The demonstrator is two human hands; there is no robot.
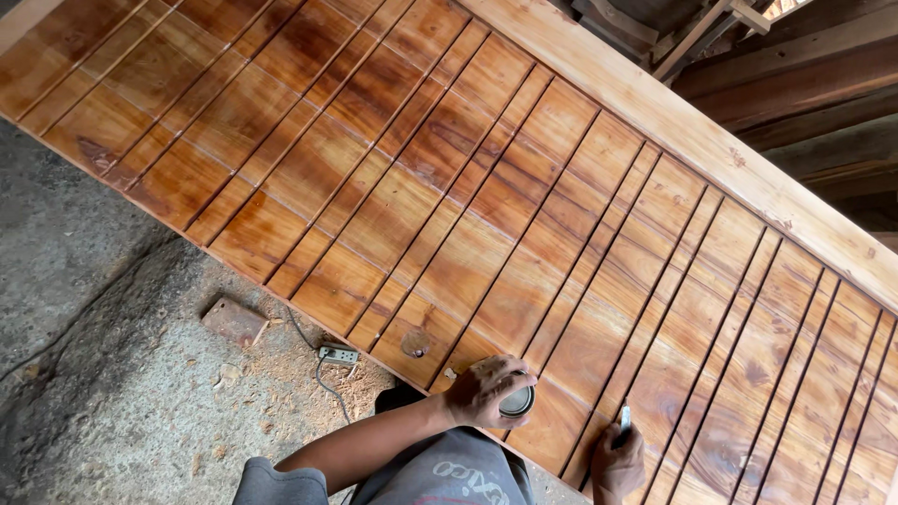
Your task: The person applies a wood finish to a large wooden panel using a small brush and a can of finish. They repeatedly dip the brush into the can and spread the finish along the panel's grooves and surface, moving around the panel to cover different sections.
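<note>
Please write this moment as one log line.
left hand: grips small tin | right hand: holds thin tool | both on grooved wooden panel

A single head-worn camera looks steeply down from above and close over a grooved wooden panel [486, 206], which runs diagonally from the picture's upper left to lower right. The panel's near edge and the concrete floor [84, 309] beside it fill the lower left.

Left hand [486, 391] wrapped around a small tin [517, 401] on a grooved wooden panel [449, 187]; right hand [617, 460] gripping a small tool [625, 421]. Sawdust [271, 374] on the floor.
</note>
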